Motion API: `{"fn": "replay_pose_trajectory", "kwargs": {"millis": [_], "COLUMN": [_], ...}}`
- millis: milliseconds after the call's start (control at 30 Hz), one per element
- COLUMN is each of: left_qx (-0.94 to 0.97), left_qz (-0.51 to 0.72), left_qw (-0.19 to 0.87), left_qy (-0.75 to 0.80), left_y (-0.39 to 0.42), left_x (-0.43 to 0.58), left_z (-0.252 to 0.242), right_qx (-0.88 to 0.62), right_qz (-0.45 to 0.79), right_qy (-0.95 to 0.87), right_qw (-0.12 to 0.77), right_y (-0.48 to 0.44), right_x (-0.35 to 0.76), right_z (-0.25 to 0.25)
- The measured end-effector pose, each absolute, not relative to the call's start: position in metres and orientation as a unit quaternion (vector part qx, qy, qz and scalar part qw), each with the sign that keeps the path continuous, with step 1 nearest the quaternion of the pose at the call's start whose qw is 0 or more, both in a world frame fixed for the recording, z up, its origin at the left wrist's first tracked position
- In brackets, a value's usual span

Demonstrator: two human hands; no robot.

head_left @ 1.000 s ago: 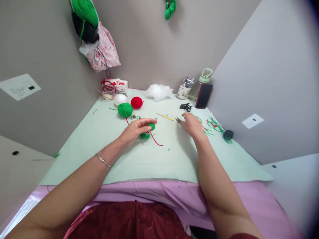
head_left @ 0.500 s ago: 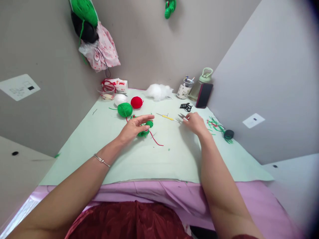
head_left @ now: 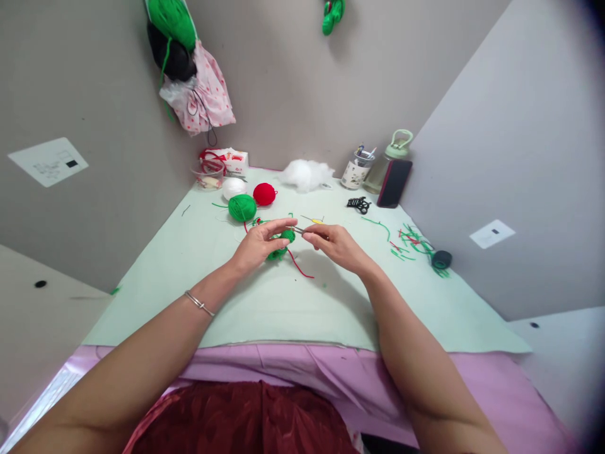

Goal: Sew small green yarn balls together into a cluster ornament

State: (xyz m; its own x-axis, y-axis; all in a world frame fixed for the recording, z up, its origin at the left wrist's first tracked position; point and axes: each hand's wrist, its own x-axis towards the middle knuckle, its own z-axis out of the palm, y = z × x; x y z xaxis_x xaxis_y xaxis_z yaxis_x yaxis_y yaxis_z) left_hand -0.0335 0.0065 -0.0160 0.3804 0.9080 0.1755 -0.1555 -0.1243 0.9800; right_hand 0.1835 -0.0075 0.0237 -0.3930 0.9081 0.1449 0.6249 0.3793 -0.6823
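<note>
My left hand [head_left: 259, 246] is closed around a small green crocheted piece [head_left: 288, 236], pinched between thumb and fingers. More green crochet and a red yarn tail [head_left: 301, 267] hang below it. My right hand [head_left: 333, 244] grips small metal scissors [head_left: 299, 231], whose blades point left at the top of the green piece. The fingers cover the scissors' handles. Behind my right hand, a yellow-handled crochet hook [head_left: 317, 221] lies partly hidden. A green yarn ball [head_left: 242, 207] sits just beyond my left hand, with a red yarn ball [head_left: 265, 194] and a white yarn ball [head_left: 234, 188] near it.
White stuffing [head_left: 307, 175] lies at the back, by a pen cup [head_left: 357, 171], a bottle [head_left: 380, 167] and a phone [head_left: 395, 184]. A black claw clip [head_left: 358, 205] is in front of them. Yarn scraps [head_left: 410, 241] and a black tape roll [head_left: 441, 259] lie right.
My right hand has moved left from beside the hook, bringing the scissors to the green piece. A green yarn strand now shows on the right. My left hand stays in place.
</note>
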Motion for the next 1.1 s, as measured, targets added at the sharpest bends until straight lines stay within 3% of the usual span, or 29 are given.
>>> {"fn": "replay_pose_trajectory", "kwargs": {"millis": [533,667,833,933,1033,1100], "left_qx": [0.604,0.584,0.484,0.448,0.435,0.436], "left_qz": [0.434,0.448,0.462,0.475,0.488,0.488], "left_qw": [0.582,0.584,0.650,0.675,0.678,0.674], "left_qy": [0.329,0.342,0.360,0.343,0.334,0.342], "left_y": [0.004,0.005,0.003,0.003,0.003,0.004], "left_x": [-0.032,-0.034,-0.035,-0.034,-0.034,-0.034], "left_z": [-0.018,-0.017,-0.011,-0.006,-0.004,-0.005], "right_qx": [-0.505,-0.577,-0.728,-0.691,-0.574,-0.494], "right_qz": [0.253,0.183,-0.006,-0.044,0.032,0.072], "right_qy": [-0.787,-0.752,-0.677,-0.712,-0.800,-0.852], "right_qw": [0.247,0.259,0.107,0.112,0.172,0.156], "right_y": [-0.008,0.001,0.017,0.018,0.012,0.006], "right_x": [0.182,0.196,0.224,0.225,0.210,0.195], "right_z": [0.021,0.022,0.012,0.006,0.003,-0.001]}}
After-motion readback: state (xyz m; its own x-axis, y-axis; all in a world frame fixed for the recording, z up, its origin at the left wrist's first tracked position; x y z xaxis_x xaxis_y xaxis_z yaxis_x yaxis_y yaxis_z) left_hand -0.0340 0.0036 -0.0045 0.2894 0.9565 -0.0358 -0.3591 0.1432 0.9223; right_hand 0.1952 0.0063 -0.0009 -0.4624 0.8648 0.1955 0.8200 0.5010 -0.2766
